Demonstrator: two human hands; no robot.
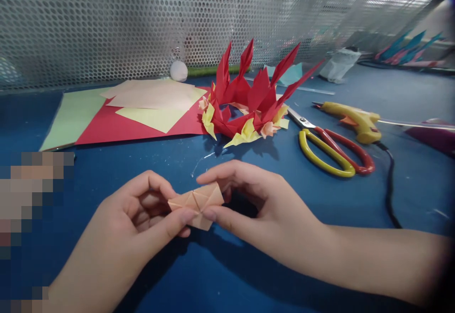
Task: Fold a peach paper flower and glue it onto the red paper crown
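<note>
Both hands point(133, 223) point(261, 201) pinch folded paper point(202, 198) — beyond it, red crown point(258, 90), scissors point(322, 136), glue gun point(351, 113).

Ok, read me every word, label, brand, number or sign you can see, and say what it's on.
None that I can read.
I see no lettering on the folded paper, scissors or glue gun.
Behind the mesh, it's too blurred to tell.

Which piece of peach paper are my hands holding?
The small folded piece, held by the left hand and right hand; the peach sheets lie flat, and the peach flowers sit on the red crown.
</note>
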